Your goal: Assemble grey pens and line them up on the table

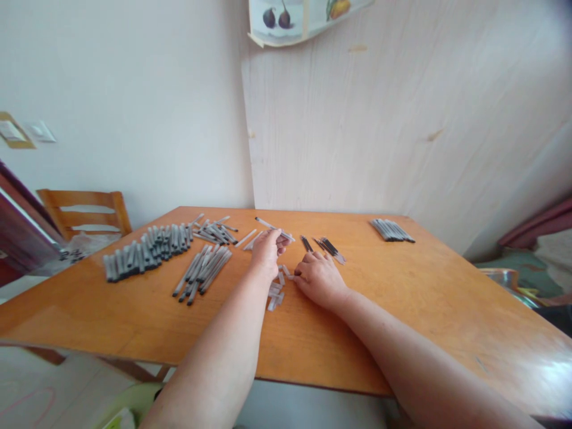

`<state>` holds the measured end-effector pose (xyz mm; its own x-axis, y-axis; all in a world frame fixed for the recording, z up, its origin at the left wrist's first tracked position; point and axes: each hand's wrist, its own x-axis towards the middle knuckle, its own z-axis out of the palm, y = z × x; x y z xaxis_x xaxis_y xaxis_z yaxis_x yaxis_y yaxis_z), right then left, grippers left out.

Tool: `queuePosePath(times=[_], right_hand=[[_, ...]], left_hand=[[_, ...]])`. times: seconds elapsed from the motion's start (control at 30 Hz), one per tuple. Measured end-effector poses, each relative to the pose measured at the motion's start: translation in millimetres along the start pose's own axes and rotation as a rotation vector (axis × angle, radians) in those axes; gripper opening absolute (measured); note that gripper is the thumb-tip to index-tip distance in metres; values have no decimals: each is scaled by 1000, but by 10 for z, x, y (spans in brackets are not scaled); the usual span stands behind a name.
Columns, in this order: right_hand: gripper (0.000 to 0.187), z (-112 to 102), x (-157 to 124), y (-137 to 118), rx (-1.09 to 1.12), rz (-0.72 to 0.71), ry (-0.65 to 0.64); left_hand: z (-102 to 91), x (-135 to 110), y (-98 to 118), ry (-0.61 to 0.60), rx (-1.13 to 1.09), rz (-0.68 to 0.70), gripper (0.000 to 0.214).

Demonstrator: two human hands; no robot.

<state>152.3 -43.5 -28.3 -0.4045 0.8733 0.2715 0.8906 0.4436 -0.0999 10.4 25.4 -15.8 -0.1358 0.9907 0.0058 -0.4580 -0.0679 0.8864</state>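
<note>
Our left hand (268, 249) grasps a pale pen barrel (287, 236), its end jutting right of the grip; our right hand (322, 277) reaches clear plastic pieces (274, 292) just nearer us, whether pinching one we cannot tell. Steady barrel, single piece separated cleanly: best, we judge.

And it's a home we're looking at, by every sign a lived-in room! Front and centre, a broad, varnished wooden surface (424, 298), dining-table style, with a slat-backed wooden chair (89, 218) tucked by its far left corner. Up on the plain pale wall (134, 107), a household switch (41, 131); higher still, a fruit picture (295, 24), taped and curling at the edge! Dark-red drapery (22, 189) at left, and over on the right, soft heaped fabrics (554, 256): thoroughly domestic stuff!
</note>
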Motion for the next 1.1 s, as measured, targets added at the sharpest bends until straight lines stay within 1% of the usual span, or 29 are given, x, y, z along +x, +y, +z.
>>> queuePosePath(times=[0.27, 0.4, 0.5, 0.57, 0.67, 0.77, 0.83, 0.9, 0.97, 1.1], right_hand=[[24, -4, -3, 12, -9, -7, -11], [23, -4, 2, 22, 8, -14, 7], [21, -17, 6, 62, 35, 7, 60], [20, -18, 10, 106, 68, 61, 117], [17, 9, 23, 198, 164, 189, 215], [13, 68, 42, 302, 335, 296, 321], [10, 109, 59, 358, 467, 340, 380], [10, 139, 75, 389, 584, 359, 427], [12, 155, 87, 393, 679, 345, 457], [15, 161, 88, 362, 769, 299, 455]], left_hand=[[0, 8, -2, 7, 14, 8, 25], [-10, 12, 2, 13, 16, 17, 24], [-24, 15, 13, 2, -4, 30, 25], [-32, 18, 14, -7, -15, 42, 26], [-34, 24, -4, -22, -24, 55, 26], [-15, 15, -39, -65, -17, 40, 25], [4, -4, -61, -102, -21, 17, 25], [22, -27, -76, -132, -33, -3, 26], [35, -47, -87, -153, -41, -14, 25], [48, -74, -102, -179, -29, -25, 24]])
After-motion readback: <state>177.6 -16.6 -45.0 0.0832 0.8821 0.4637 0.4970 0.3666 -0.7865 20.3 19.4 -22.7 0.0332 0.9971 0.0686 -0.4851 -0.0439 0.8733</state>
